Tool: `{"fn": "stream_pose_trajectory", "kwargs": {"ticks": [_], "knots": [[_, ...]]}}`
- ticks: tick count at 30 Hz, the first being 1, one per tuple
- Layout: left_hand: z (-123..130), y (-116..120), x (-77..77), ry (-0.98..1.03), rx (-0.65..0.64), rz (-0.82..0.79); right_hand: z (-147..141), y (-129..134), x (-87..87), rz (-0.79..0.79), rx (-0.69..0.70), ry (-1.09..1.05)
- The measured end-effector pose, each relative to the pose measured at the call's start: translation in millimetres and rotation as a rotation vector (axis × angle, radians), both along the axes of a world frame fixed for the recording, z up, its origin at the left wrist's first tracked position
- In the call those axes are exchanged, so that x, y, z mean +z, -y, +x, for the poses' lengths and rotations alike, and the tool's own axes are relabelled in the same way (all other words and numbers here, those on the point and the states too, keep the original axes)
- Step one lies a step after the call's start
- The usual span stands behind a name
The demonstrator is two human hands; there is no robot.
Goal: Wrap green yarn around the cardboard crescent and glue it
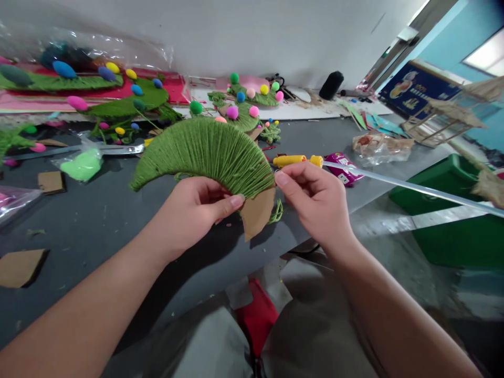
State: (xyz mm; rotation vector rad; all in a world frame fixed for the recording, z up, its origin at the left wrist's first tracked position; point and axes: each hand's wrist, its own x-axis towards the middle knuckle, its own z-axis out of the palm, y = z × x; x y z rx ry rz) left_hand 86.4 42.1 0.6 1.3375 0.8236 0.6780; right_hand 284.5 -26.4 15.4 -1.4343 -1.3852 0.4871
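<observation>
A curved cardboard crescent wrapped in green yarn [200, 149] is held above the grey table. Bare brown cardboard [259, 212] shows at its right end. My left hand [197, 207] grips the lower inner edge, thumb on top and fingers behind. My right hand [315, 197] is pinched beside the crescent's right end, where the yarn meets the bare cardboard; what its fingertips hold is too small to make out. Loops of green yarn [276, 211] hang behind the bare end.
Yarn-wrapped pieces with coloured balls [126, 102] lie at the back. Scissors [122, 149], a green clay packet [82, 165] and cardboard scraps [23, 268] are left. A yellow tool [291, 160] and purple packet [342, 169] lie right, beyond them green bins [433, 184].
</observation>
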Motion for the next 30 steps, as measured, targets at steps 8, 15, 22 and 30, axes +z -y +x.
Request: {"fn": "stream_pose_trajectory", "kwargs": {"ticks": [8,15,22,30], "knots": [[-0.5,0.2,-0.7,0.026,-0.033,-0.013,-1.0,-1.1,-3.6,-0.123,0.153,-0.302],[-1.2,1.5,-1.0,0.121,-0.015,-0.094,-11.9,-3.7,-11.3,-0.208,0.325,-0.643],[5.2,5.2,3.0,0.319,0.058,-0.244,-31.2,-12.5,-21.5,-0.101,0.265,-0.56],[10.5,5.0,5.2,0.466,0.213,-0.215,-48.6,-17.3,-24.0,0.064,0.046,-0.15]]}}
